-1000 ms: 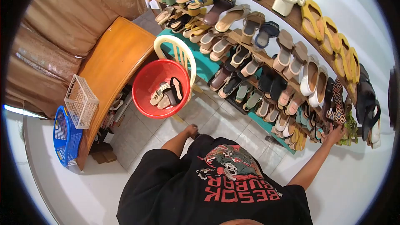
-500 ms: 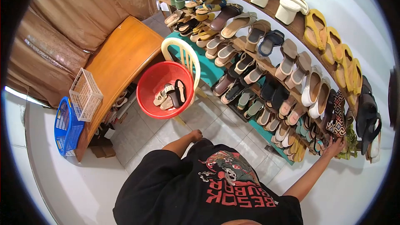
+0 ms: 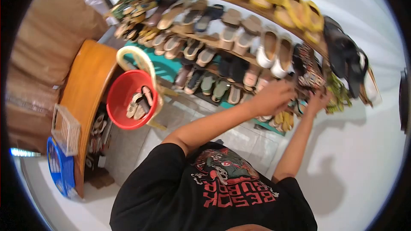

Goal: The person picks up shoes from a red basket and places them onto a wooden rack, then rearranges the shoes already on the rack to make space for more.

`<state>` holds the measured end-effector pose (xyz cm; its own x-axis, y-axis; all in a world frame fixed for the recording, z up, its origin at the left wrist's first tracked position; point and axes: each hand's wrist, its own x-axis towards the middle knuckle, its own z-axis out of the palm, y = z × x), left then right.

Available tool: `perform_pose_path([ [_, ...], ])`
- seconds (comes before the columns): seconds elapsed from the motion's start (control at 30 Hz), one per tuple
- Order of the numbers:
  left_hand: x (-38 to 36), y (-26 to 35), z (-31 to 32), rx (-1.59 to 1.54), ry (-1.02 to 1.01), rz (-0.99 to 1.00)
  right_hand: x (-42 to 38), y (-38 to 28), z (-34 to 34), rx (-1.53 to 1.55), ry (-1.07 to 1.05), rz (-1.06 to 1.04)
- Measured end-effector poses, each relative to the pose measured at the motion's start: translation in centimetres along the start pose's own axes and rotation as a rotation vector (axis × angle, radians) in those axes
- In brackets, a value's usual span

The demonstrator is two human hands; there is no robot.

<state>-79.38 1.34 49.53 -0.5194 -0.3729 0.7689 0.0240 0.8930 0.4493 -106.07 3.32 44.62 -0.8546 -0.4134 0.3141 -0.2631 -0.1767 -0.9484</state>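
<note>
My right hand [image 3: 317, 101] has its fingers on the lower end of a patterned shoe [image 3: 311, 70] on the rack, beside a dark shoe. Its grip looks closed on the shoe's edge, though motion blurs the picture. My left hand [image 3: 278, 97] is stretched across in front of the rack, just left of my right hand. Its fingers are bent and somewhat apart, with nothing visible in them. White shoes [image 3: 267, 49] stand just left of the patterned shoe, and green strappy sandals [image 3: 337, 93] lie to its right.
A red basin [image 3: 117, 113] holding several sandals sits on a cream chair [image 3: 147, 62]. At the left, a wooden table [image 3: 81, 72] stands near a white basket [image 3: 65, 130] and a blue basket [image 3: 58, 169]. Yellow shoes [image 3: 295, 10] and black sandals [image 3: 342, 47] line the upper shelf.
My left hand has risen from beside my body and reached right, to the rack. My right hand stays at the patterned shoe. The view has turned, shifting the rack and basin leftward.
</note>
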Motion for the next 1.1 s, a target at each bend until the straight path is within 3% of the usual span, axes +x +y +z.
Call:
perform_pose_path([
  [0.1,3.8,-0.5,3.5,0.081,-0.004,-0.013,-0.7,-1.0,0.3,-0.008,0.026,-0.047],
  [0.17,5.8,-0.3,4.9,0.137,-0.053,-0.073,0.6,1.5,-0.5,-0.172,-0.002,-0.225],
  [0.2,6.6,-0.6,5.9,0.153,-0.045,-0.085,0.5,1.3,-0.7,-0.176,0.015,-0.227],
  [0.27,8.2,0.0,6.6,0.173,-0.053,-0.110,-0.2,0.4,0.0,0.117,-0.017,-0.060],
  [0.47,9.9,-1.9,9.5,0.107,-0.113,-0.261,-0.4,0.4,0.0,0.058,0.020,-0.080],
  [0.77,10.0,-3.2,7.7,0.063,-0.100,-0.349,-1.2,-1.0,0.5,-0.087,0.017,-0.179],
  [0.83,9.6,-3.4,7.7,0.087,-0.047,-0.286,-1.1,-1.1,1.0,-0.057,-0.013,-0.209],
  [0.87,9.4,-3.5,7.5,0.152,-0.129,-0.320,-1.2,-1.7,0.9,-0.095,-0.040,-0.205],
  [1.03,9.7,-3.1,6.5,0.167,-0.134,-0.369,-0.3,-2.9,0.5,-0.466,-0.130,-0.279],
  [1.1,9.8,-3.2,6.6,0.183,-0.167,-0.313,0.0,-3.2,0.6,-0.480,-0.157,-0.289],
])
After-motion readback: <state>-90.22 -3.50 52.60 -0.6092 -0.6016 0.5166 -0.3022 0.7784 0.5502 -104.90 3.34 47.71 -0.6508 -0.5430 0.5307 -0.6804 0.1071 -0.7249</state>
